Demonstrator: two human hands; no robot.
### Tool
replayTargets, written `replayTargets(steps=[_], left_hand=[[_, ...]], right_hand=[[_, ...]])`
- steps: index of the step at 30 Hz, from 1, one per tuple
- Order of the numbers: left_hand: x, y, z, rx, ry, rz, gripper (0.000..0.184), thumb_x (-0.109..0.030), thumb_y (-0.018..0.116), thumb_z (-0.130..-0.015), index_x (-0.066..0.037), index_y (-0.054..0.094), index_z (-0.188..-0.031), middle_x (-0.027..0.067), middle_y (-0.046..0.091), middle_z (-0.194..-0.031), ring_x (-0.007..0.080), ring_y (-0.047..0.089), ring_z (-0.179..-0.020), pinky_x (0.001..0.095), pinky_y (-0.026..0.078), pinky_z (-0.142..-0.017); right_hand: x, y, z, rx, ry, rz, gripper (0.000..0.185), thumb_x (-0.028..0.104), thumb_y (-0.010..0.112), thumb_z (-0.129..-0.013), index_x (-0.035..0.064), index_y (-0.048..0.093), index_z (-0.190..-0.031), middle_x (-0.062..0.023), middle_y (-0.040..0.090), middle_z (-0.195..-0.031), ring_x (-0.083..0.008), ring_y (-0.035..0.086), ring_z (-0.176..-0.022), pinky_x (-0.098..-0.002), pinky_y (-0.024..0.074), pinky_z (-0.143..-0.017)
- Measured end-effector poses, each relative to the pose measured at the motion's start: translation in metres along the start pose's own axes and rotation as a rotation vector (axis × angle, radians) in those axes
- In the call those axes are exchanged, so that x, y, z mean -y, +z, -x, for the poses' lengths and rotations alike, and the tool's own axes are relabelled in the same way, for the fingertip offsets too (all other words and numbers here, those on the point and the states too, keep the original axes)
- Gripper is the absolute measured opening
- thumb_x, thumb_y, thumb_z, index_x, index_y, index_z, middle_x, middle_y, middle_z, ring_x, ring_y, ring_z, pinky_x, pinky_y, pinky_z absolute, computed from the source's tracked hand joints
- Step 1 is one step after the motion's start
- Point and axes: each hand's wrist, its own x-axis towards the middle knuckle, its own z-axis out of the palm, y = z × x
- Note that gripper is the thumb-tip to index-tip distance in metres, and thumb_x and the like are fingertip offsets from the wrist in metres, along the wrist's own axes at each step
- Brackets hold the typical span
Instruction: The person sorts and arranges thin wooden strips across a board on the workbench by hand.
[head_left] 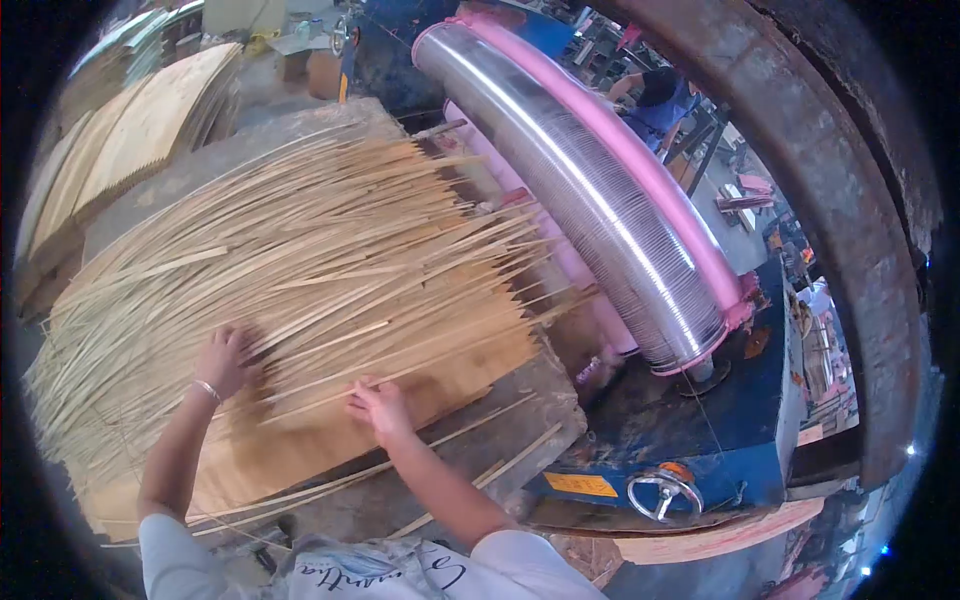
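Observation:
Many thin wooden strips (300,230) lie loosely over a broad wooden sheet (460,360) with a jagged right edge. My left hand (226,360), with a bracelet at the wrist, rests on the strips at the near left, fingers spread somewhat. To its right, my right hand (380,408) touches the sheet near its front edge beside a few strips, its fingers apart. Neither hand shows anything held. Beyond the sheet's jagged edge is a shiny grooved roller (590,180) with a pink roller (650,190) alongside it.
A blue machine body (690,430) with a metal handwheel (664,494) stands at the right. Stacked wooden sheets (150,130) lie at the far left. A curved rusty beam (850,200) crosses the right side. Another person (662,100) is beyond the rollers.

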Motion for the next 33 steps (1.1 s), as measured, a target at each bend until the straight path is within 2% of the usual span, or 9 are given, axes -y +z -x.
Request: replayTargets(steps=[3, 6, 9, 13, 16, 18, 24, 27, 33], left_hand=[[0.002, -0.009, 0.011, 0.311, -0.239, 0.076, 0.033, -0.033, 0.058, -0.074, -0.006, 0.054, -0.093, 0.016, 0.053, -0.096, 0.0326, 0.052, -0.087, 0.0404, 0.043, -0.072], [0.009, 0.006, 0.013, 0.521, -0.121, 0.132, 0.028, -0.026, 0.053, -0.076, -0.005, 0.054, -0.095, 0.0152, 0.053, -0.092, 0.0308, 0.052, -0.086, 0.0391, 0.044, -0.074], [0.028, 0.05, 0.004, 0.368, 0.04, 0.221, 0.023, -0.027, 0.05, -0.08, -0.006, 0.057, -0.087, 0.0147, 0.056, -0.083, 0.0297, 0.054, -0.079, 0.0375, 0.044, -0.07], [-0.016, 0.011, -0.041, 0.428, -0.222, 0.556, 0.029, -0.03, 0.044, -0.084, -0.004, 0.058, -0.084, 0.0154, 0.06, -0.081, 0.0308, 0.056, -0.073, 0.038, 0.044, -0.064], [-0.031, 0.022, -0.075, 0.427, -0.281, 0.662, 0.027, -0.028, 0.045, -0.083, -0.005, 0.058, -0.083, 0.0156, 0.06, -0.077, 0.0321, 0.056, -0.071, 0.0378, 0.044, -0.063], [-0.042, 0.039, -0.094, 0.314, -0.294, 0.547, 0.024, -0.026, 0.049, -0.08, -0.004, 0.06, -0.081, 0.0157, 0.059, -0.072, 0.0329, 0.054, -0.07, 0.0375, 0.043, -0.064], [-0.064, 0.054, -0.119, 0.196, -0.142, 0.283, 0.023, -0.028, 0.053, -0.077, -0.015, 0.059, -0.094, 0.0127, 0.06, -0.086, 0.0305, 0.055, -0.081, 0.0385, 0.045, -0.07], [-0.067, 0.037, -0.104, 0.161, -0.111, 0.251, 0.036, -0.031, 0.057, -0.073, -0.007, 0.054, -0.1, 0.0143, 0.054, -0.102, 0.031, 0.05, -0.096, 0.0391, 0.042, -0.078], [-0.064, -0.014, -0.023, 0.273, -0.006, 0.044, 0.061, -0.035, 0.064, -0.066, -0.005, 0.042, -0.115, 0.0144, 0.04, -0.118, 0.033, 0.039, -0.109, 0.0399, 0.038, -0.088]], right_hand=[[-0.023, 0.023, -0.006, 0.117, 0.076, -0.008, 0.027, 0.022, 0.057, -0.081, 0.0013, 0.047, -0.094, -0.0095, 0.056, -0.089, -0.0203, 0.057, -0.08, -0.0322, 0.0496, -0.072], [-0.027, 0.053, -0.021, 0.162, 0.118, -0.031, 0.032, 0.025, 0.056, -0.082, -0.0001, 0.046, -0.099, -0.0096, 0.055, -0.089, -0.0207, 0.057, -0.079, -0.033, 0.0491, -0.073], [-0.03, 0.069, -0.032, 0.157, 0.085, -0.071, 0.029, 0.025, 0.054, -0.083, 0.0014, 0.048, -0.098, -0.0079, 0.056, -0.086, -0.017, 0.057, -0.071, -0.028, 0.0502, -0.061], [0.004, 0.063, -0.02, 0.0, -0.263, -0.107, 0.024, 0.023, 0.052, -0.084, 0.0016, 0.049, -0.094, -0.0068, 0.057, -0.079, -0.0138, 0.057, -0.062, -0.0255, 0.0496, -0.052], [0.024, 0.011, -0.037, -0.164, -0.274, -0.057, 0.02, 0.021, 0.049, -0.086, 0.001, 0.05, -0.089, -0.0094, 0.057, -0.079, -0.0163, 0.056, -0.061, -0.0282, 0.0495, -0.052], [0.037, -0.014, -0.036, -0.056, -0.181, -0.028, 0.019, 0.019, 0.05, -0.085, 0.0004, 0.05, -0.089, -0.0094, 0.057, -0.079, -0.0172, 0.057, -0.063, -0.0286, 0.0503, -0.054], [0.037, -0.024, -0.012, -0.128, -0.13, 0.042, 0.019, 0.017, 0.056, -0.082, 0.0016, 0.05, -0.092, -0.0074, 0.057, -0.081, -0.0171, 0.057, -0.061, -0.0273, 0.0516, -0.056], [0.043, -0.019, 0.003, -0.116, -0.061, 0.054, 0.02, 0.017, 0.057, -0.08, 0.0026, 0.05, -0.093, -0.0055, 0.055, -0.079, -0.0161, 0.056, -0.059, -0.0262, 0.0506, -0.053], [0.091, -0.095, -0.044, -0.571, -0.435, -0.137, 0.022, 0.017, 0.058, -0.079, 0.0069, 0.046, -0.095, -0.0039, 0.053, -0.078, -0.013, 0.052, -0.055, -0.0216, 0.0407, -0.043]])
